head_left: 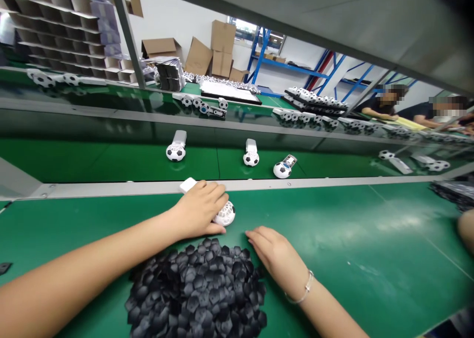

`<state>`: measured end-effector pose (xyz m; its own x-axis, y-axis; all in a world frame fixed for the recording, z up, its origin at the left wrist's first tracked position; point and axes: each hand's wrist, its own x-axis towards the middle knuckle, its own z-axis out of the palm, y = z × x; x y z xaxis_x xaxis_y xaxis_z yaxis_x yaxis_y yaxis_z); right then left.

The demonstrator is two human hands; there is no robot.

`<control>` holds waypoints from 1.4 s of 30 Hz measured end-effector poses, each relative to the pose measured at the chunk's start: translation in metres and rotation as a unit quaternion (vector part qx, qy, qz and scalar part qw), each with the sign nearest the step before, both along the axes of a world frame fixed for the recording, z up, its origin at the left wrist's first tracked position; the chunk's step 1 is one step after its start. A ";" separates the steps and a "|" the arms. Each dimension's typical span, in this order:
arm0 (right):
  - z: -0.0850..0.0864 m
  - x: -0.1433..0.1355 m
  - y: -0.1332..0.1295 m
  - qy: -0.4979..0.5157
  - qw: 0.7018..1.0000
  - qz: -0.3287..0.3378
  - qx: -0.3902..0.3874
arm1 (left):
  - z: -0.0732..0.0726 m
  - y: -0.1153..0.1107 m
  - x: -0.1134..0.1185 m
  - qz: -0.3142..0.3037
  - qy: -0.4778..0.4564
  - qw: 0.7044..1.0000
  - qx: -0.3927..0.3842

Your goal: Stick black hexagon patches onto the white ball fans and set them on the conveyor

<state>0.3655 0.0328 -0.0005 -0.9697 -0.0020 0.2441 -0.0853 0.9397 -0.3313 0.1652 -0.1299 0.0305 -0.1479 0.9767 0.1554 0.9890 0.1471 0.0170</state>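
The left hand [200,207] lies palm down over a white soccer-ball-shaped fan [224,214] on the near green table [351,239], fingers curled over the top of it and closed on it; the fan's white handle [187,184] pokes out on the far side of the hand, close to the metal rail [111,189]. The right hand [276,256] rests flat and empty, fingers together, its tips touching the right edge of a heap of black pentagon patches [200,288] that sits near and just below the fan.

To do this well, I judge the fan should stay pinned by the left hand so its round head cannot roll, while the right fingertips slide 1 patch off the heap's edge rather than digging into the middle.

Open room lies to the right, where the table is bare up to a dark stack [454,192] at the far right. The rail bounds the far side; beyond it 3 finished fans [251,158] lie on the green conveyor belt [92,160]. Another person's elbow [466,229] intrudes at the right edge.
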 end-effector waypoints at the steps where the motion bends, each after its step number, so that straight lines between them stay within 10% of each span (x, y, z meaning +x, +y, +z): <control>1: 0.004 -0.004 0.000 0.017 0.999 -0.009 -0.026 | -0.002 0.000 -0.005 -0.025 -0.017 0.999 0.011; 8: 0.034 -0.044 -0.006 0.077 0.983 0.022 -0.166 | -0.011 0.007 -0.019 -0.047 -0.109 0.993 -0.012; 20: 0.036 -0.069 -0.005 -0.006 0.998 0.005 -0.067 | -0.011 0.010 -0.014 -0.040 -0.094 0.995 -0.001; 29: 0.025 -0.019 0.014 -0.134 0.970 0.036 -0.201 | -0.017 0.014 -0.011 -0.037 -0.121 0.992 0.023; 42: 0.030 -0.003 0.006 -0.213 0.961 0.019 -0.176 | -0.012 0.010 -0.009 0.025 -0.097 0.995 -0.025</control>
